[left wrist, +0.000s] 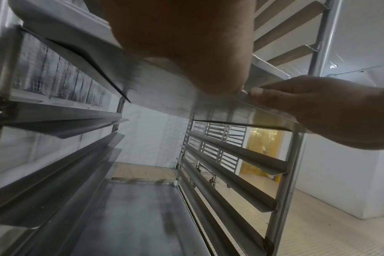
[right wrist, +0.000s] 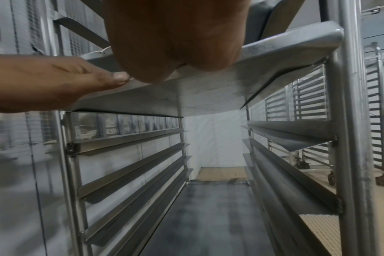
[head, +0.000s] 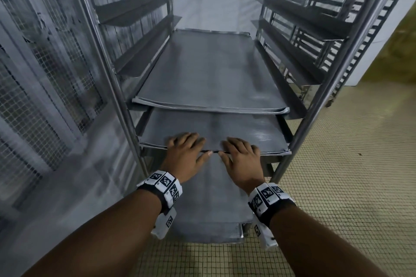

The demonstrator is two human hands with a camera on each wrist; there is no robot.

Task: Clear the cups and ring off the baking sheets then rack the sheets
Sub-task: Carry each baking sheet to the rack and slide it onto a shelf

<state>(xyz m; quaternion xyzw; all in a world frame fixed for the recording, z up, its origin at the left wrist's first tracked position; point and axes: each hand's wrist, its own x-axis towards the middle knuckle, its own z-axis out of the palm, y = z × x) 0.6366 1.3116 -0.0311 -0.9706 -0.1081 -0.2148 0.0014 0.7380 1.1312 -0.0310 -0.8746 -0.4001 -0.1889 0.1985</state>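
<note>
Hands are laid side by side on the front edge of a baking sheet (head: 236,132) that rests on rails in a steel rack (head: 108,69). The left hand (head: 184,155) and the right hand (head: 242,159) are spread flat, fingers straight on the sheet's top, thumbs pressed against its front lip and nearly touching each other. Below the grip, a lower sheet (head: 209,209) juts out toward the viewer over the tiled floor (head: 337,164). Just above and beyond the grip, an upper sheet (head: 209,69) is seated on the next rails. Farther right, a second rack (right wrist: 375,107) is seen.
</note>
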